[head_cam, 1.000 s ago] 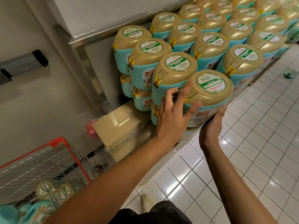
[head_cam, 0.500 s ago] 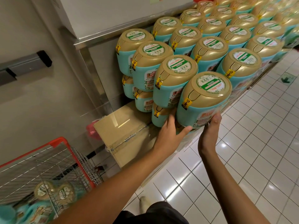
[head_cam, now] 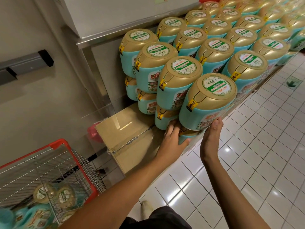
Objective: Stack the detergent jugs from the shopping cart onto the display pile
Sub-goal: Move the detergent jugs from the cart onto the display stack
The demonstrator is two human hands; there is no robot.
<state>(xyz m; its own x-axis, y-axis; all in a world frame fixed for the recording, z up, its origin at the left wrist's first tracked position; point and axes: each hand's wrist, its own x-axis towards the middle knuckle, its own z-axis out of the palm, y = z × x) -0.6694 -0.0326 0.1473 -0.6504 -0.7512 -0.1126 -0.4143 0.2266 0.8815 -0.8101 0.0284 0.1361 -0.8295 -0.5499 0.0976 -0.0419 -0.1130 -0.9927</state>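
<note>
The display pile [head_cam: 214, 52] is two tiers of teal detergent jugs with gold tops, running to the back right. The nearest top jug [head_cam: 209, 98] stands at the pile's front corner. My right hand [head_cam: 210, 139] is open, with its fingertips pressing against that jug's lower front label. My left hand [head_cam: 173, 138] reaches under it: the fingers tuck into the gap between jugs and the thumb wraps the front of the lower jug [head_cam: 188, 134] beneath. The red-rimmed wire shopping cart [head_cam: 66, 146] at the lower left holds more jugs [head_cam: 54, 195], which look blurred.
A taped cardboard box [head_cam: 125, 134] sits on the floor between cart and pile, with something pink [head_cam: 92, 133] behind it. A steel-edged cabinet [head_cam: 115, 35] and grey wall stand to the left. White tiled floor [head_cam: 255, 154] spreads to the right. My shoe [head_cam: 146, 209] shows below.
My left hand slid off the top jug's cap down to the lower jug beneath it. My right hand stayed at the top jug's front. The view moved closer.
</note>
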